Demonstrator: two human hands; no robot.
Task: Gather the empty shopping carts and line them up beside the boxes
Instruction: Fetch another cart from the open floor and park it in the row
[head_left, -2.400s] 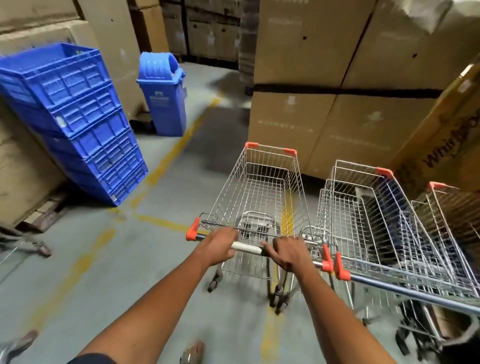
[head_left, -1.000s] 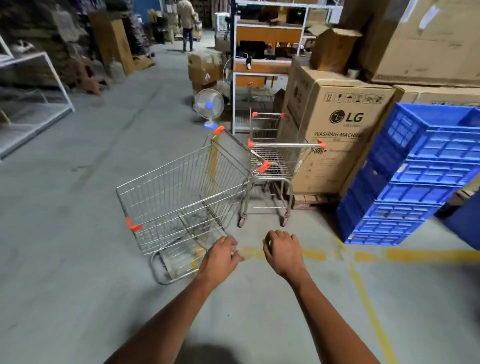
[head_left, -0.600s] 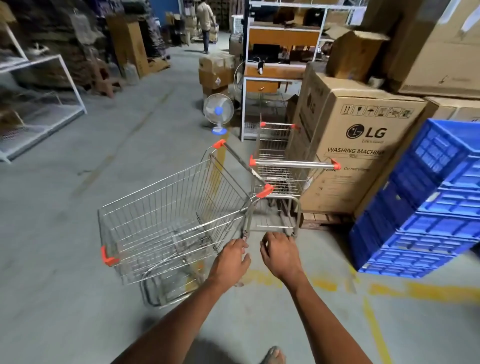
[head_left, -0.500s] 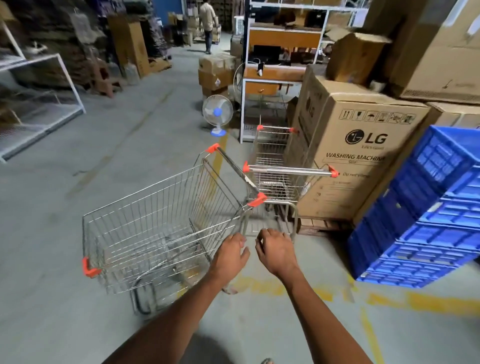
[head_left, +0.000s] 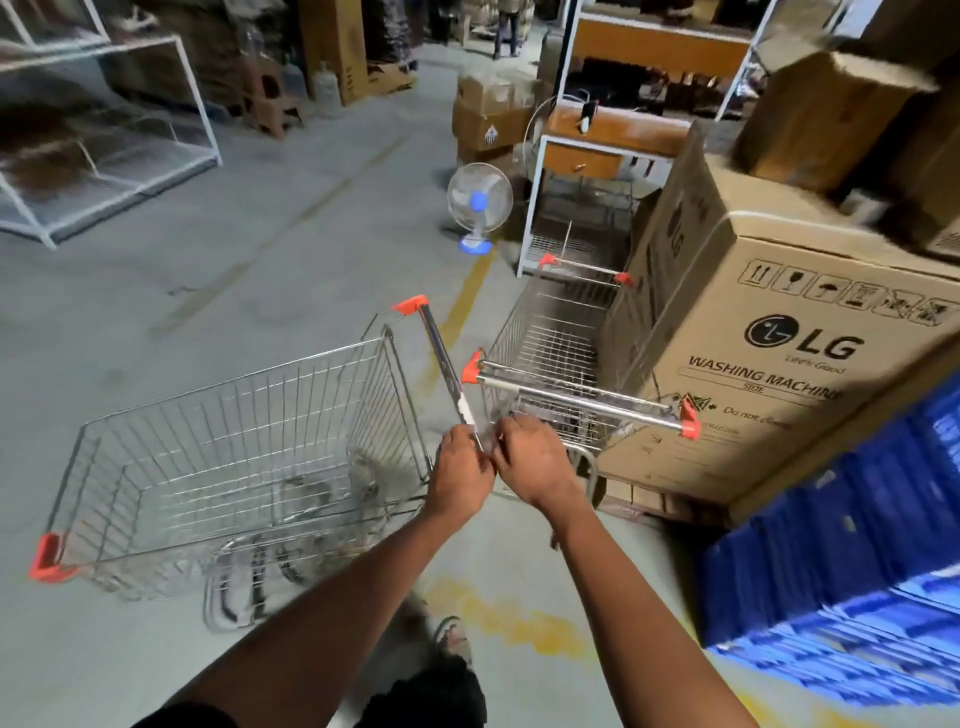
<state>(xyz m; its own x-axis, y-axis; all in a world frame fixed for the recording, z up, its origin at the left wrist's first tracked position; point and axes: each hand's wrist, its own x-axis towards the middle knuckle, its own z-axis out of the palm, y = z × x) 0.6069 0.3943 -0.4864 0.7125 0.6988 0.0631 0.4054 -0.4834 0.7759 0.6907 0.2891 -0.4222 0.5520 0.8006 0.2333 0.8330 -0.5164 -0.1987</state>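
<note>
Centre frame: the left hand and right hand close on the near end of the orange-capped handle bar of the empty wire shopping cart, lower left. Spreading the grip would likely steer it straighter beside the brown LG carton, right.

My left hand and right hand cover the near end of the cart handle. The blue crates are blurred and cut off at the right edge. The cart's wheels smear into blur.
</note>
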